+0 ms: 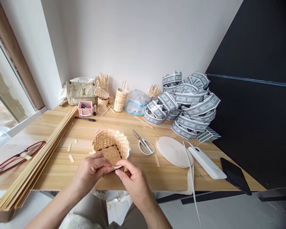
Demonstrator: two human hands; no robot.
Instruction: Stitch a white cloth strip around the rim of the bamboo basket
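A round woven bamboo basket sits near the table's front edge with its open top facing up. My left hand is closed in a pinch at the basket's near rim, on a narrow white strip. From the other side my right hand pinches the same strip, thumb and forefinger pressed together. My fingers hide much of the near rim. To the right of the basket lie scissors, blades slightly apart. A flat roll of white tape rests beyond them, its loose end hanging over the front edge.
Bamboo strips lie in a long bundle at left, near red-framed glasses. Behind stand a handbag, a pink box and small woven baskets. Patterned paper rings, a white power bank and a black phone occupy the right.
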